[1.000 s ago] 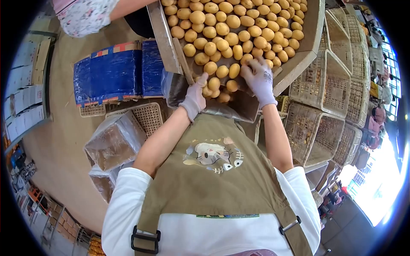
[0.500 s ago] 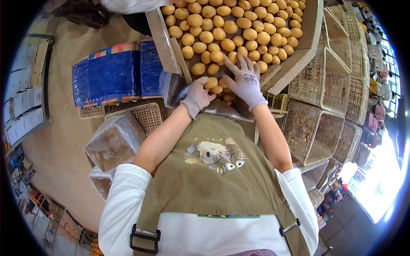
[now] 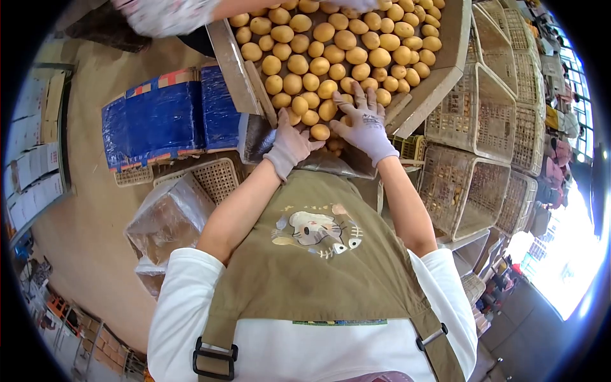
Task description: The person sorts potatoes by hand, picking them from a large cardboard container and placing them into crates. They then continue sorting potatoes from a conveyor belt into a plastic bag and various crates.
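Many smooth, yellow-brown oval potatoes [image 3: 344, 40] lie in a sloping wooden-sided tray [image 3: 232, 63]. My gloved left hand [image 3: 289, 145] is at the left of the tray's narrow mouth, thumb stretched out and fingers against the nearest potatoes. My gloved right hand [image 3: 367, 130] rests across the mouth from it, fingers spread over potatoes at the right side. One lone potato [image 3: 320, 132] sits between my two hands, near both thumbs. Below the mouth, a plastic-lined box [image 3: 340, 164] holds more potatoes, partly hidden by my hands and apron.
Another person's arm [image 3: 232, 7] reaches over the tray's far end, a gloved hand on the potatoes. Stacked plastic crates [image 3: 468, 191] stand to the right. At left are blue-wrapped boxes [image 3: 156, 118] and a carton with a clear liner [image 3: 168, 219].
Potatoes have shifted toward the tray's mouth, closing up around my hands. My hands stay nearly in place, the left turning slightly. The other person's arm has come farther into view.
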The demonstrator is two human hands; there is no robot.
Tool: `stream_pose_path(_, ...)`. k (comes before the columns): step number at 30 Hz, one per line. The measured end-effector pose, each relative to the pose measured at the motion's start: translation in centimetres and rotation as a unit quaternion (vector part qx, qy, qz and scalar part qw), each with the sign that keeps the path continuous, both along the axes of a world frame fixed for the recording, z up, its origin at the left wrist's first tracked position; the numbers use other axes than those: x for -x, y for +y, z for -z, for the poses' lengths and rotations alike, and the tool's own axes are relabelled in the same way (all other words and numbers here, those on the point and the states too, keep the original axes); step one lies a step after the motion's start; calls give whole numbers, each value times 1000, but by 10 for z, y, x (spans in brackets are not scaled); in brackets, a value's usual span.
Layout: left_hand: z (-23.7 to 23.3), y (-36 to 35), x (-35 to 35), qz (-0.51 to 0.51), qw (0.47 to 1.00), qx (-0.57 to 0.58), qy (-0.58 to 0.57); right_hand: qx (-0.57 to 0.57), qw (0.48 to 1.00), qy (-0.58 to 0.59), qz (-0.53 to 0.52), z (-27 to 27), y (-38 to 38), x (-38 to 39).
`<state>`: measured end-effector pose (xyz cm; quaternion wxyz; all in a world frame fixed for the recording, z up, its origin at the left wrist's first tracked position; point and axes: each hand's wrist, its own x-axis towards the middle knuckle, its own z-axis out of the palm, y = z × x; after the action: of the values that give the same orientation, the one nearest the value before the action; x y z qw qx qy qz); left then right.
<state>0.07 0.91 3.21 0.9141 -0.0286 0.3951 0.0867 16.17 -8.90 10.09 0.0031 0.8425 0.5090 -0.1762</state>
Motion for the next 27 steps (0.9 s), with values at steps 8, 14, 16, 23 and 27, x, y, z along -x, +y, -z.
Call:
stream_pose_path(8,13,-3,0,-25,999,28,-25,-244,970,12,2,-19,72,-14)
stream_pose_path(14,19,-5,-2,-41,999,18,-17,-64,996,-50,-48,-13,193,-19)
stream_pose_path(16,12,-4,-1,-37,999,8,7,-11,999,-45,3,-24,211,-14)
stream_pose_path(23,17,-5,0,-46,997,53,-42,-304,872,358,139,-7,144,-22)
stream_pose_path(27,6,-3,-3,-32,999,23,-16,-387,782,457,171,-8,86,-7)
